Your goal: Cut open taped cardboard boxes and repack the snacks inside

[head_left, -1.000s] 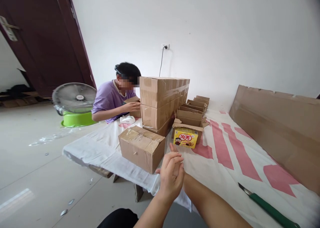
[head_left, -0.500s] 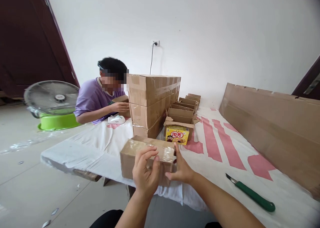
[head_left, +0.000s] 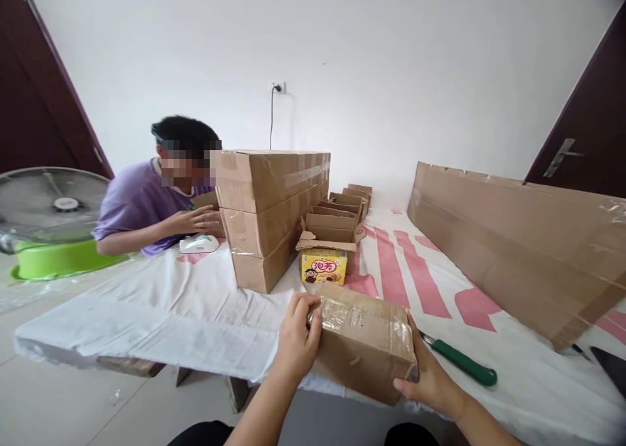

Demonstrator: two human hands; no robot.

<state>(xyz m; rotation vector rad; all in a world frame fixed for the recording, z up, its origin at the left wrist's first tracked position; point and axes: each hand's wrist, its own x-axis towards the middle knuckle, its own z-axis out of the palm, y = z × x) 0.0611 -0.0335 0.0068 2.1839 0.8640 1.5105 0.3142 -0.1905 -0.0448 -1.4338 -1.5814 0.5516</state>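
Observation:
A closed brown cardboard box (head_left: 359, 361) with clear tape over its top lies at the table's near edge, tilted slightly in my grip. My left hand (head_left: 302, 332) curls around its left end, fingertips on the top edge. At the opposite end my right hand (head_left: 428, 371) holds the corner, thumb on the front face and fingers behind. Just right of that hand lies a green-handled knife (head_left: 467, 361), its blade partly hidden. Behind the box stands a small yellow printed carton (head_left: 323, 267), in front of an open cardboard box (head_left: 330, 227).
Sealed cardboard boxes (head_left: 264, 221) are stacked left of a row of open boxes. A large cardboard sheet (head_left: 493, 237) stands on the right. Across the table sits a person in purple (head_left: 139, 198), holding a box, near a white tape dispenser (head_left: 199, 244). A fan (head_left: 53, 201) stands left.
My hands have moved right with the taped box and turned it. My left hand now grips its left end instead of hovering before it. The view has swung right.

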